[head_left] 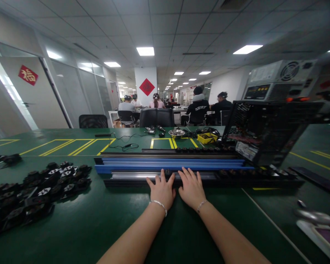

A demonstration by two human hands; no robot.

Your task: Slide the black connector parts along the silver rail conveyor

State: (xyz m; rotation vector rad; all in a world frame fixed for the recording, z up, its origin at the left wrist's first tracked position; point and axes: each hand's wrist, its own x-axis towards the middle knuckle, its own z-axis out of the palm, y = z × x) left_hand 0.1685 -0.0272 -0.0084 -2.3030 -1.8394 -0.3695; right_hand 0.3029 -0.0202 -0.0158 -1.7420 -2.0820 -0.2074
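My left hand (162, 191) rests with its fingers spread on the near edge of a long dark rail (134, 182) with a shiny silver channel. Close on its right, my right hand (191, 187) lies on the same rail, fingers apart. Small dark parts (236, 173) sit in a row along the rail's right portion. Between the two hands, a small black piece stands in the channel, partly hidden by fingers. Just behind runs a long blue rail (176, 162), and more dark rails lie beyond it.
Black round parts (44, 190) are piled at left on the green table (99, 227). An open computer case (264, 132) stands at right. Farther back are a metal bowl (176, 133), a yellow tray (207, 138) and cables. Several people sit at distant tables.
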